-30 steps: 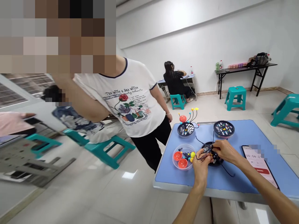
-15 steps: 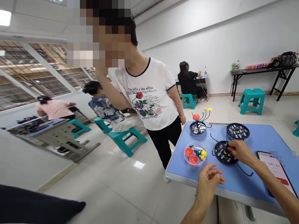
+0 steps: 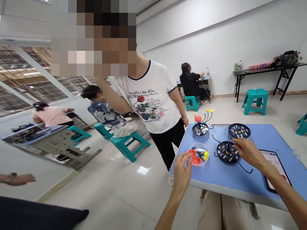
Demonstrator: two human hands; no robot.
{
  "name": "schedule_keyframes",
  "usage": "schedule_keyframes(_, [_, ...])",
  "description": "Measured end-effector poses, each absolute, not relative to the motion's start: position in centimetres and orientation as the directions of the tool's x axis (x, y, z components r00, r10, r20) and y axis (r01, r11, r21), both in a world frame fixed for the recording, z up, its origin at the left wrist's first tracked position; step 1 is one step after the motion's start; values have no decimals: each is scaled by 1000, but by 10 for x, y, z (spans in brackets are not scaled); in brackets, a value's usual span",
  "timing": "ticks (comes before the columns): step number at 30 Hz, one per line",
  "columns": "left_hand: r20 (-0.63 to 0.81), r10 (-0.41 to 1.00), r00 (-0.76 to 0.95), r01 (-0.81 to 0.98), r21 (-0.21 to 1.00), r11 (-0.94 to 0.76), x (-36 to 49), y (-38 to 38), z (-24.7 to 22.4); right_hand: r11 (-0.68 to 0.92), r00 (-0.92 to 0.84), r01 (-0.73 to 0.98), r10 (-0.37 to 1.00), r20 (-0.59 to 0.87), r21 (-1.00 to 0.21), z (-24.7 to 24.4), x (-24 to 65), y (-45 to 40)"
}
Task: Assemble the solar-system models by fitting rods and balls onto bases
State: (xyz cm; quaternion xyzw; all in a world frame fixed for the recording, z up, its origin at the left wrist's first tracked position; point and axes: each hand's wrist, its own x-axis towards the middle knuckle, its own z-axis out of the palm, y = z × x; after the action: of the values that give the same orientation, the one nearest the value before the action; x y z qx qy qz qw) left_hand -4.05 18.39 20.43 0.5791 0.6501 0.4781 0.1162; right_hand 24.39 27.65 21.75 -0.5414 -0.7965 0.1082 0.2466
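Note:
My left hand [image 3: 182, 171] is at the near left side of a clear round tub [image 3: 200, 164], fingers apart and slightly bent beside an orange-red half shell [image 3: 192, 153]. The tub also holds a second orange-red half shell [image 3: 196, 160], yellow balls [image 3: 205, 154] and small dark parts. My right hand [image 3: 247, 152] is closed, fingertips pinched at a black rod [image 3: 228, 140] standing from the middle of a printed black round base [image 3: 227, 157]. Curved black wire arms [image 3: 246, 169] stick out from this base. The fingertips partly hide the pinch.
A planet model [image 3: 200, 129] with coloured balls stands at the back left of the blue table [image 3: 259, 137]. Another printed black base [image 3: 240, 131] lies behind, a phone [image 3: 275, 169] at right. A person in a white T-shirt [image 3: 153, 99] stands by the table; another person's hand [image 3: 22, 180] shows far left.
My left hand has moved left and up, from in front of the black base to the clear tub. My right hand stays at the rod. Another person's hand has appeared at far left.

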Motion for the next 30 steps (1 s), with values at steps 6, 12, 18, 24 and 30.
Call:
schedule_keyframes(6, [333,936,-117,877,477,-61,-68,222,185,527,-329,700,837,437,-482,237,230,223])
schedule_keyframes(12, [181,983,-42,932,362,-27,-71,237,178,633,-524,612,774,357,-474,231,189,186])
schedule_keyframes(18, [118,993,-18,941,337,-23,-72,242,182,636,-611,667,765,203,-388,204,146,189])
schedule_keyframes(24, [85,996,13,944,328,-40,-77,237,187,588,-532,739,808,253,-327,194,109,212])
schedule_keyframes(30, [71,997,42,942,331,-63,-81,231,196,543,-515,783,840,171,-304,199,91,229])
